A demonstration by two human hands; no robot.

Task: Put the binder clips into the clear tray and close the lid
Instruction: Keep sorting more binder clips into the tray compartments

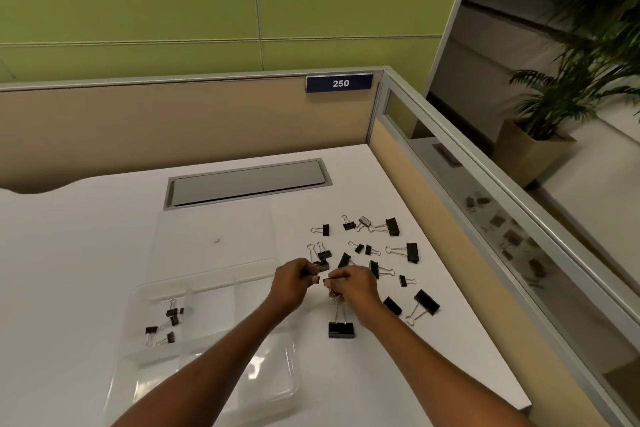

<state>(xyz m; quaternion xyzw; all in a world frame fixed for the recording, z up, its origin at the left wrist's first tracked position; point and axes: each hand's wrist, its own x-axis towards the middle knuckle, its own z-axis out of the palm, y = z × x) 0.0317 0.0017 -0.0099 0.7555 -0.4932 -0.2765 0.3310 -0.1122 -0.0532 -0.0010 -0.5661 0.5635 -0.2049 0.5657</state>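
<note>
Few clips in tray (172, 314): small, black, gathered in the far left compartment; their wire handles overlap, so the exact count is hard to make out.
clear tray (152, 367): lies on the white bench (69, 253), left of the loose pile; its walls barely show against the white, and both forearms cross over and hide its right part.
lid (194, 253): open, lying flat beyond the tray; a small reddish mark (217, 240) sits on or under it, cannot tell which.
left hand (294, 282): grip narrow, thumb and fingers pinching a small clip (321, 266).
right hand (353, 288): grip curled, fingertips pinching a dark clip (326, 281), mostly hidden by the fingers.
large clip (341, 329): black body just below the right hand, wire handles running up under its fingers; whether it hangs or lies flat cannot be told.
loose binder clips (412, 252): black bodies with silver wire handles, small and large mixed, scattered right of the tray and beyond the hands.
hatch (247, 182): grey, set into the bench behind the lid.
number plate (339, 83): white "250" on blue, on the beige partition.
glass panel (502, 218): at the right, faintly mirroring the clips.
plant (571, 80): beyond the glass, cut off by the picture's edge.
</note>
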